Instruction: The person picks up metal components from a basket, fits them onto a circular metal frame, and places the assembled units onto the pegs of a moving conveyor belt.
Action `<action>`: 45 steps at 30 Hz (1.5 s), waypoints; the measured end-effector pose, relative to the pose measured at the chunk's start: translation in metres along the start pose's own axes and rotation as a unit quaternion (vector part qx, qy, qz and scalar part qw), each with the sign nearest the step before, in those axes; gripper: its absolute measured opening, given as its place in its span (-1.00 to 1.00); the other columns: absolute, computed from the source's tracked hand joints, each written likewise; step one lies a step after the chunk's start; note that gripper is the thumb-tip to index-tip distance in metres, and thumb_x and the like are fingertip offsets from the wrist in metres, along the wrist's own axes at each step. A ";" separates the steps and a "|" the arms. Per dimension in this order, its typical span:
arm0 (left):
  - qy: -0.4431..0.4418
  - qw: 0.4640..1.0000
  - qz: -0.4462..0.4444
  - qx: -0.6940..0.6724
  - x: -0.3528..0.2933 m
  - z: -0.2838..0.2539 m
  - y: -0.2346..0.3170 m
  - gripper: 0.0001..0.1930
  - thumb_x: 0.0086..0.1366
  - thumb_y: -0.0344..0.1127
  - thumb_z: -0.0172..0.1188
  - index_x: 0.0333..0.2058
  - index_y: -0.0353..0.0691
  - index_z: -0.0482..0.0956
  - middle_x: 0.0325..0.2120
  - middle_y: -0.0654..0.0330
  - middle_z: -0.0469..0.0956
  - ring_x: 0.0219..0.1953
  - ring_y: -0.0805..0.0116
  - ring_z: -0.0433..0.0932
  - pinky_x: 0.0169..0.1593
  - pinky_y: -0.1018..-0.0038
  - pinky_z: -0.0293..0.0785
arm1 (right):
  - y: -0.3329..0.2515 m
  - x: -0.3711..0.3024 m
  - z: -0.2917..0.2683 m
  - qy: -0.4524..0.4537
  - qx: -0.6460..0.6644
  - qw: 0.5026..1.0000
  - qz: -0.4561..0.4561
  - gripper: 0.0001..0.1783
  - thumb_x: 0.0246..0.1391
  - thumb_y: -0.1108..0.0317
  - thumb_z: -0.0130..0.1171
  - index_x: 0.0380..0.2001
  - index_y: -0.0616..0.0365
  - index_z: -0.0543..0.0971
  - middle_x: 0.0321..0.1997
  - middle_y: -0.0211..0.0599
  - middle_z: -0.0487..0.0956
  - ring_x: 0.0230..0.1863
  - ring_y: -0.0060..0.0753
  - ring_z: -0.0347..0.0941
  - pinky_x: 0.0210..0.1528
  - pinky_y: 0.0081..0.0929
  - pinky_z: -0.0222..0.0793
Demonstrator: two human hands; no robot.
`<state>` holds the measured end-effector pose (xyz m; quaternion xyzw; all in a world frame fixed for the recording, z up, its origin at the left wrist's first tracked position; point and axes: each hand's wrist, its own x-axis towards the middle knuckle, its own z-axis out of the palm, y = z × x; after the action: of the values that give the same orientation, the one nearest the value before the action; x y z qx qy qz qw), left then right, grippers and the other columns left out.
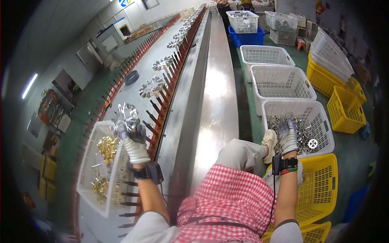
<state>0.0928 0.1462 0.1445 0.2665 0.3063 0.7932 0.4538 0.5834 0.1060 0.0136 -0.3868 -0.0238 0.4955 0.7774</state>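
Observation:
My left hand, in a white glove with grey fingers, is closed around a cluster of shiny silver metal pieces. It is above the inner edge of a white basket that holds gold-coloured and silver metal parts. My right hand, gloved the same way, reaches into another white basket over many small silver metal parts. Its fingers lie stretched out over them; whether they touch any piece is hard to see. Round clusters of silver pieces sit on a row of upright pegs ahead of my left hand.
A long metal ledge runs between the peg line and the baskets. More white baskets stand beyond my right hand, yellow crates nearer and farther right. A dark ring lies on the grey surface. People stand at the far end.

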 end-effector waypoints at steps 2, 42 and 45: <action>0.017 1.000 0.022 -0.014 -0.002 0.029 0.007 -0.67 0.08 0.01 0.07 -0.24 -0.03 0.39 -0.41 0.22 0.49 -0.38 0.36 0.50 -0.33 0.40 0.49 | -0.001 0.009 -0.010 -0.029 0.010 1.000 -0.001 -0.40 -0.15 0.05 0.14 -0.11 0.25 0.31 -0.05 -0.17 0.31 0.02 -0.24 0.17 0.12 -0.36 0.01; -0.307 0.897 -0.274 0.160 -0.098 0.099 -0.128 -0.34 0.11 -0.09 0.07 0.07 -0.33 0.04 0.02 0.00 0.13 -0.04 0.16 0.31 -0.04 0.34 0.33 | 0.006 -0.012 0.016 -0.083 -0.069 0.991 0.083 -0.61 -0.16 0.07 0.15 -0.29 0.06 0.45 -0.44 -0.42 0.48 -0.52 -0.58 0.37 -0.34 -0.50 0.38; -0.202 0.945 -0.210 0.151 -0.069 0.076 -0.111 -0.34 0.08 0.00 0.08 0.04 -0.30 0.11 -0.07 0.02 0.23 -0.08 0.14 0.33 0.00 0.33 0.28 | -0.018 0.022 -0.026 -0.023 0.086 0.995 -0.037 -0.51 -0.20 -0.01 0.17 -0.21 0.03 0.42 -0.19 -0.41 0.46 -0.19 -0.36 0.35 0.04 -0.36 0.15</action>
<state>0.2382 0.1484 0.1045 0.4161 0.3731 0.5538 0.6173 0.6190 0.1040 -0.0011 -0.3055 -0.0135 0.4751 0.8251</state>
